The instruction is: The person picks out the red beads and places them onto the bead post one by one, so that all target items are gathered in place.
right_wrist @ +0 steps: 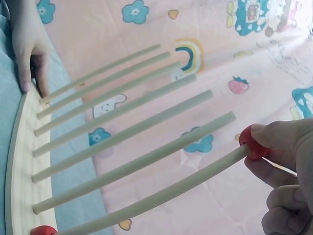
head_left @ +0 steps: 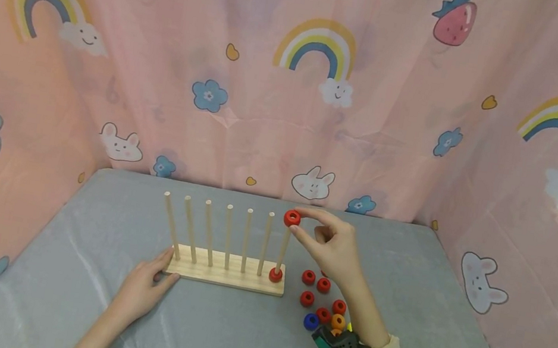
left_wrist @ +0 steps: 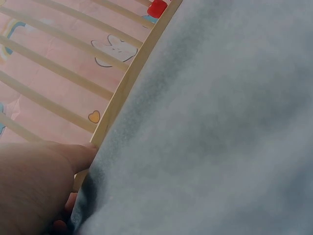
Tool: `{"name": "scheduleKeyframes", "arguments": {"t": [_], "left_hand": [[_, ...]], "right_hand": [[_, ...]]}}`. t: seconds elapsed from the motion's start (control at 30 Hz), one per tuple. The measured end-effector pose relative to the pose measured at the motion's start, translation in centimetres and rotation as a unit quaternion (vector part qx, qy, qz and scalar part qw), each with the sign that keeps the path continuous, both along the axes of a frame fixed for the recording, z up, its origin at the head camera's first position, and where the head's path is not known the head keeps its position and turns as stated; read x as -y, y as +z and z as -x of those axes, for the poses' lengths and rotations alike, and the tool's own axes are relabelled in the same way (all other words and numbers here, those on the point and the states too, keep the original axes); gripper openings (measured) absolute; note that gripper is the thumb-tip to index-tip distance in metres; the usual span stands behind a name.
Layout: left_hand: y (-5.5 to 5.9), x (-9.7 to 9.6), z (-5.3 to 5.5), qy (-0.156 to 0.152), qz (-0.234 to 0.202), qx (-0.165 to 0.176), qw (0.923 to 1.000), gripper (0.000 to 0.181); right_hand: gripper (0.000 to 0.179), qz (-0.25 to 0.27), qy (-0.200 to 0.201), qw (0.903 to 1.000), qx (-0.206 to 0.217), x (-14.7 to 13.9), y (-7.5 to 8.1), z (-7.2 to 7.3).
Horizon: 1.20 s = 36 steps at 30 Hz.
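Observation:
A wooden rack point(head_left: 225, 278) with a row of upright pegs stands on the table. My left hand point(head_left: 140, 288) grips the left end of its base, thumb at the front edge and fingers at the far side. At the top of the rightmost peg, my right hand point(head_left: 338, 248) pinches a red ring bead point(head_left: 288, 222) between thumb and fingers. In the right wrist view, the held bead point(right_wrist: 255, 143) is right at the peg's tip. Another red bead point(head_left: 275, 276) sits at the bottom of that same peg. The other pegs carry no beads.
Several loose red beads point(head_left: 306, 299) lie on the grey tabletop point(head_left: 211, 338) right of the rack. Near them are a blue bead point(head_left: 311, 322) and orange beads point(head_left: 338, 322), partly behind the right wrist's camera point(head_left: 340, 344). A pink patterned curtain point(head_left: 240, 144) surrounds the table.

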State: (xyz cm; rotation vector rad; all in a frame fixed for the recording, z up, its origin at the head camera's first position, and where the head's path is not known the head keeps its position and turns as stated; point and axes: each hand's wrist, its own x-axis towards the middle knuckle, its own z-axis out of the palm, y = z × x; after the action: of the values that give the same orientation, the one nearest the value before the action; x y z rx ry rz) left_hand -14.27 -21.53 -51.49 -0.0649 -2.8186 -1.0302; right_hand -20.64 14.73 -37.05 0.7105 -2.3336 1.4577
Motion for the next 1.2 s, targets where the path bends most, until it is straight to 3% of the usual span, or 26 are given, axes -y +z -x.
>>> {"name": "scheduleKeyframes", "arguments": {"t": [0.7,1.2], "left_hand": [[-0.02,-0.02,-0.08,-0.004,-0.002,-0.009,1.0,0.065],[-0.29,0.11,0.15,-0.009,-0.001,-0.014,0.9999,0.066]], "right_hand": [[0.029,-0.011,-0.013,0.9996,0.024,-0.02,-0.42,-0.22],[0.029,-0.005,-0.006,0.9999,0.007,0.04,-0.46,-0.32]]}}
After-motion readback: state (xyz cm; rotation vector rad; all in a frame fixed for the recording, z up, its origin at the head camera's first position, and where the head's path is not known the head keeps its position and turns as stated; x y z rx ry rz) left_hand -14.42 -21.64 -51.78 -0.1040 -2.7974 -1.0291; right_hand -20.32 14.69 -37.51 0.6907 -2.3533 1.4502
